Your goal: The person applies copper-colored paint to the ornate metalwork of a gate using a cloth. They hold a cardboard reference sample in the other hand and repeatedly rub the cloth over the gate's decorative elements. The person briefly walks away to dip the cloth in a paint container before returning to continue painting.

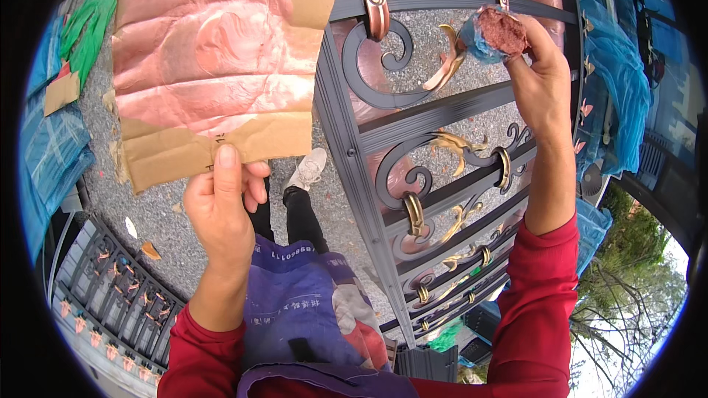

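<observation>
My left hand (227, 206) pinches the lower edge of a creased brown cardboard sheet (276, 136), thumb on its face. Shiny pinkish copper paint (228, 40) coats most of the sheet, with a thicker swirl in the middle. In my right hand (542, 74) is a wadded sponge (501, 32), its face stained reddish copper and a bluish wrap around its side. The wad is at a leaf ornament (445, 66) on a dark grey metal gate (413, 121); whether it touches the leaf I cannot tell. A copper-coloured collar (372, 4) sits on a scroll between the sheet and the wad.
More gate scrolls carry gold-toned leaves (459, 149) and collars (413, 214). Another dark railing (122, 287) with copper ornaments lies at lower left. Blue sheeting (55, 169) and green cloth (88, 26) lie at left; blue netting (616, 81) hangs at right. Grey gravelly ground (169, 232) shows below.
</observation>
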`<state>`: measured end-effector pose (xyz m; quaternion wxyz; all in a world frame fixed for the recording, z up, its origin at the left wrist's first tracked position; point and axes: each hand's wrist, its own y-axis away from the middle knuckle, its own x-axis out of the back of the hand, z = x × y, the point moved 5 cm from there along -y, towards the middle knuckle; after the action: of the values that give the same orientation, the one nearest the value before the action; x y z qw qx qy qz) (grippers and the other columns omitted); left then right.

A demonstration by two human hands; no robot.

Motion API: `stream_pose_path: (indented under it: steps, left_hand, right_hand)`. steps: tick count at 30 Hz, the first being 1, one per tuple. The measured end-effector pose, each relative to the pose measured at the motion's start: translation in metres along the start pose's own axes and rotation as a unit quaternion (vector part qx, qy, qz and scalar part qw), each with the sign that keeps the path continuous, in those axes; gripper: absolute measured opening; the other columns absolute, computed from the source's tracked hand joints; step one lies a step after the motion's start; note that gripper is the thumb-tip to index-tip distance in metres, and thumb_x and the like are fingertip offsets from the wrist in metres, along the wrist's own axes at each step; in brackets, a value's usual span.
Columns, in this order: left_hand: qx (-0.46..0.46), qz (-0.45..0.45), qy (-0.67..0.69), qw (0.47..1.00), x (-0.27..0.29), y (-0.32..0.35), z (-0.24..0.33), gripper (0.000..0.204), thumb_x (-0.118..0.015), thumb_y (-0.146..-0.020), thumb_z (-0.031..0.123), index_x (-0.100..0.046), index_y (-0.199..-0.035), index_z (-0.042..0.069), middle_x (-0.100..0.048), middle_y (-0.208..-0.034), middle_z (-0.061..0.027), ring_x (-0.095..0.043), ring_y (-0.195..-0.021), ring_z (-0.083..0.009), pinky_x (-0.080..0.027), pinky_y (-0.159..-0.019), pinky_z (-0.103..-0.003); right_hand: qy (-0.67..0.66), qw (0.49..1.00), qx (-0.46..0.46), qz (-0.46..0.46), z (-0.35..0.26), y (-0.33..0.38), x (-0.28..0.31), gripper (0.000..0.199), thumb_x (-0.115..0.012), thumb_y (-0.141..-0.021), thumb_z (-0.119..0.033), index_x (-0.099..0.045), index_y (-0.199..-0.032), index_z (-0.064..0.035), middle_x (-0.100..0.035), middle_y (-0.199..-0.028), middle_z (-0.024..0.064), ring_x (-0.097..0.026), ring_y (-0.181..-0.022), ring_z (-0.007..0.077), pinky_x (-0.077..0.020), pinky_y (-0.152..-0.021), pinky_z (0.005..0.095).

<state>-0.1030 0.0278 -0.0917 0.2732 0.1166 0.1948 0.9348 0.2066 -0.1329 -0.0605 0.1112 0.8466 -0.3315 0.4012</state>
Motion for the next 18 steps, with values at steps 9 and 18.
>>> stream_pose_path:
  steps: [9, 18]
  left_hand:
    - [0.011, 0.012, 0.008, 1.0, 0.0, 0.002, -0.001, 0.047, -0.046, -0.099, 0.035, -0.063, -0.073, 0.0, -0.055, -0.056, -0.0019, -0.044, -0.048, -0.0045, -0.03, -0.045, -0.018]
    - [0.006, 0.0, -0.001, 1.0, 0.002, -0.001, -0.001, 0.048, -0.047, -0.098, 0.036, -0.064, -0.072, -0.001, -0.055, -0.056, -0.0016, -0.043, -0.048, -0.0043, -0.03, -0.045, -0.018]
  right_hand:
    - [0.033, 0.998, 0.045, -0.011, 0.003, -0.012, 0.003, 0.037, -0.058, -0.074, 0.01, -0.06, -0.108, -0.0027, -0.061, -0.094, 0.0087, -0.059, -0.084, 0.0195, -0.0454, -0.077, 0.0285]
    - [-0.024, 0.999, 0.03, 0.01, 0.008, -0.01, -0.001, 0.044, -0.049, -0.071, 0.017, -0.063, -0.106, -0.0052, -0.062, -0.094, 0.0074, -0.061, -0.089, 0.0177, -0.046, -0.081, 0.0262]
